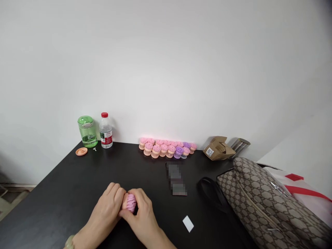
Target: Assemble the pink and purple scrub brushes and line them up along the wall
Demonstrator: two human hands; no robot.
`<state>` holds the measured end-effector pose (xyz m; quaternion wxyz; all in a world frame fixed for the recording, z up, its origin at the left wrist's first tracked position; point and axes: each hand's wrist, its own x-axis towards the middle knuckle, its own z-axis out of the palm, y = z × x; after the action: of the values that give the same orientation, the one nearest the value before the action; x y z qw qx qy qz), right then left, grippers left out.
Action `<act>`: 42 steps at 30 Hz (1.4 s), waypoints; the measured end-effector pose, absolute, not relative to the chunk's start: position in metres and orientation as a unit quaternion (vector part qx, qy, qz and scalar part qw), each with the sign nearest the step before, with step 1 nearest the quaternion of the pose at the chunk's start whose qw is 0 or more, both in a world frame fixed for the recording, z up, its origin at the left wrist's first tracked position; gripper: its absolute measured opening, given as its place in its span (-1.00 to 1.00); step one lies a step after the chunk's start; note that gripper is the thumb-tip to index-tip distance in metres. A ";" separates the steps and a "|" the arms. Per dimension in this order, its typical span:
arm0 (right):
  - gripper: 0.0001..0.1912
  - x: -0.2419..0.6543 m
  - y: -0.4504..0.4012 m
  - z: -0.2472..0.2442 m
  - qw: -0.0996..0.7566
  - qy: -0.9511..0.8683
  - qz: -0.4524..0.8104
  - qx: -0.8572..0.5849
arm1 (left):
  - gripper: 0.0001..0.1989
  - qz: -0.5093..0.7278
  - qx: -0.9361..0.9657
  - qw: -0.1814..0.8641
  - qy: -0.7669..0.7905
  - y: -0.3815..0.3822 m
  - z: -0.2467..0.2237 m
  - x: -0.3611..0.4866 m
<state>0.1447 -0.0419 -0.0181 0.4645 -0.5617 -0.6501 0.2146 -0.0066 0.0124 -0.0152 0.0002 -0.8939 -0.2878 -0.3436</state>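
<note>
Near the front of the black table [145, 173], a small round piece with a ridged pink top and a peach base [130, 203] is held between both hands. My left hand [110, 205] wraps round its peach side, and my right hand [142, 211] grips the pink side with thumb and fingers. The two hands touch. Farther back, against the wall, several similar pieces [163, 148] stand in rows, mostly pink with a few purple ones [178, 151].
At the back left are a green jug [88, 133], a water bottle [106, 135] and an orange disc [81, 151]. A blurred dark flat item [177, 180] and a white card [188, 223] lie right of my hands. Farther right are a cardboard box [219, 149] and patterned bag [269, 197].
</note>
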 end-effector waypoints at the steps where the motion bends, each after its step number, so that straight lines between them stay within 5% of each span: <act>1: -0.52 0.146 -0.044 -0.016 0.458 -0.665 0.214 -0.550 | -0.82 -0.353 -0.890 -0.018 -0.288 0.012 -0.019 -0.008; 5: -0.37 0.147 -0.050 -0.009 0.413 -0.760 0.204 -0.458 | -0.79 -0.373 -0.875 -0.077 -0.300 0.013 -0.030 -0.014; 10: 0.01 0.148 -0.049 -0.017 0.371 -0.709 0.265 -0.538 | -0.82 -0.362 -0.884 -0.082 -0.285 0.015 -0.030 -0.016; 15: -0.46 0.150 -0.047 -0.015 0.356 -0.718 0.258 -0.539 | -0.86 -0.355 -0.896 -0.070 -0.258 0.014 -0.030 -0.017; 20: -0.04 0.148 -0.048 -0.019 0.351 -0.709 0.263 -0.553 | -0.82 -0.351 -0.894 -0.063 -0.272 0.016 -0.031 -0.019; 25: -0.55 0.147 -0.048 -0.020 0.320 -0.696 0.263 -0.587 | -0.86 -0.343 -0.903 -0.070 -0.249 0.015 -0.033 -0.018; 30: -0.06 0.147 -0.048 -0.014 0.312 -0.691 0.297 -0.581 | -0.85 -0.337 -0.903 -0.068 -0.257 0.017 -0.039 -0.019; 34: -0.49 0.148 -0.047 -0.013 0.299 -0.686 0.308 -0.587 | -0.87 -0.325 -0.911 -0.078 -0.243 0.017 -0.044 -0.021; 39: -0.17 0.148 -0.048 -0.014 0.325 -0.683 0.327 -0.566 | -0.85 -0.333 -0.901 -0.068 -0.271 0.017 -0.043 -0.022; 42: -0.39 0.147 -0.048 -0.015 0.322 -0.675 0.319 -0.582 | -0.88 -0.333 -0.906 -0.071 -0.252 0.016 -0.038 -0.020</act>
<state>0.1474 -0.0476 -0.0151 0.3215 -0.5820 -0.6751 0.3195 -0.0202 0.0165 -0.0383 -0.0708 -0.9061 -0.2518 -0.3326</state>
